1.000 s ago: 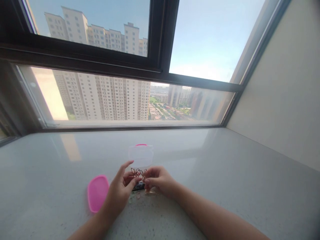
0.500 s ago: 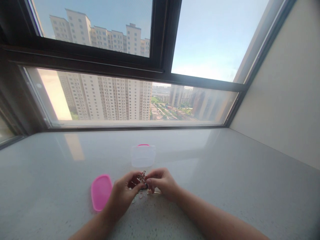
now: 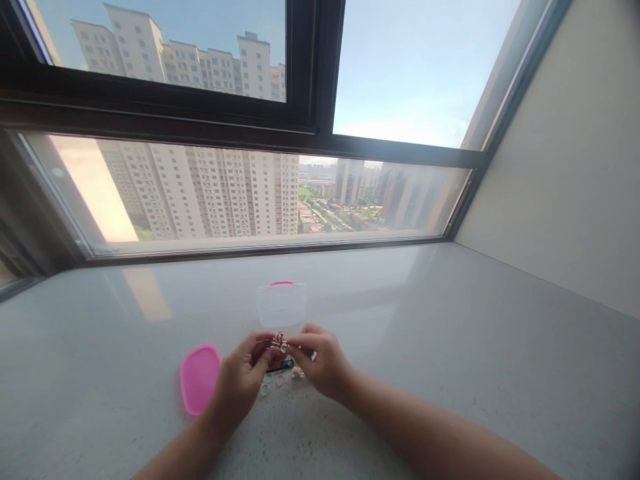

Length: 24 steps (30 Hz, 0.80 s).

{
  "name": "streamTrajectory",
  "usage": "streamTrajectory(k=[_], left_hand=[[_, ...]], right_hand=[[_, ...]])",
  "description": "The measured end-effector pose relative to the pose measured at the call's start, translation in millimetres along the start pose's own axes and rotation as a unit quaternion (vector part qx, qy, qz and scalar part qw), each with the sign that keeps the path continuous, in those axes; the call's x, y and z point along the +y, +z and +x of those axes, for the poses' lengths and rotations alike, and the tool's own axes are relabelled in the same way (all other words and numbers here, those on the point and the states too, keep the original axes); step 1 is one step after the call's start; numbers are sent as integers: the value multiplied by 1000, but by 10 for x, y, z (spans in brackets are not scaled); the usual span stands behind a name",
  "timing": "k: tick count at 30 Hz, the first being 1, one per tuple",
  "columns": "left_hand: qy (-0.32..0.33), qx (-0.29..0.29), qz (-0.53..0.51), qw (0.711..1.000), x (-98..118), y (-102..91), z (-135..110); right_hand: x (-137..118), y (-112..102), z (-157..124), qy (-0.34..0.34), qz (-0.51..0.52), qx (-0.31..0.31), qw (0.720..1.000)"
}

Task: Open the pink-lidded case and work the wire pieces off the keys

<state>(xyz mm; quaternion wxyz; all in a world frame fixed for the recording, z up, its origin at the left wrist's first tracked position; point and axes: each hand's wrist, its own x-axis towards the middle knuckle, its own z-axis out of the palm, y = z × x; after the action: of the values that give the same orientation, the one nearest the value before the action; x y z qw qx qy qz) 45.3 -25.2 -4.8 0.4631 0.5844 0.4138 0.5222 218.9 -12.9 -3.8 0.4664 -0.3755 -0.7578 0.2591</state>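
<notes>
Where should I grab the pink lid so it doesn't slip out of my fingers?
Pinch the rim of the pink lid on its left long edge, coming from the left. It is a smooth, rounded shape lying flat on the stone sill, so the rim gives you the best edge to hold. Your left hand is crowding its right side.

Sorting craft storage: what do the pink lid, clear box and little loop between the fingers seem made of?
The pink lid looks like glossy opaque plastic, by its sheen. The clear box looks like cloudy translucent plastic. The small loop glints like polished metal; too small to confirm.
</notes>
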Motion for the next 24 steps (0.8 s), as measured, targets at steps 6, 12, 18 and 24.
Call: streamTrajectory(k=[6, 12, 18, 24], left_hand=[[-12, 42, -13, 999, 19, -7, 26], [-8, 97, -25, 995, 2, -39, 70], [-15, 88, -1, 996, 29, -25, 56], [-15, 87, 1, 996, 36, -23, 69]], right_hand=[[-45, 9, -21, -31, -34, -17, 999], [-43, -15, -3, -29, -82, -39, 995], [19, 15, 1, -20, -99, -14, 995], [35, 24, 21, -2, -93, 1, 996]])
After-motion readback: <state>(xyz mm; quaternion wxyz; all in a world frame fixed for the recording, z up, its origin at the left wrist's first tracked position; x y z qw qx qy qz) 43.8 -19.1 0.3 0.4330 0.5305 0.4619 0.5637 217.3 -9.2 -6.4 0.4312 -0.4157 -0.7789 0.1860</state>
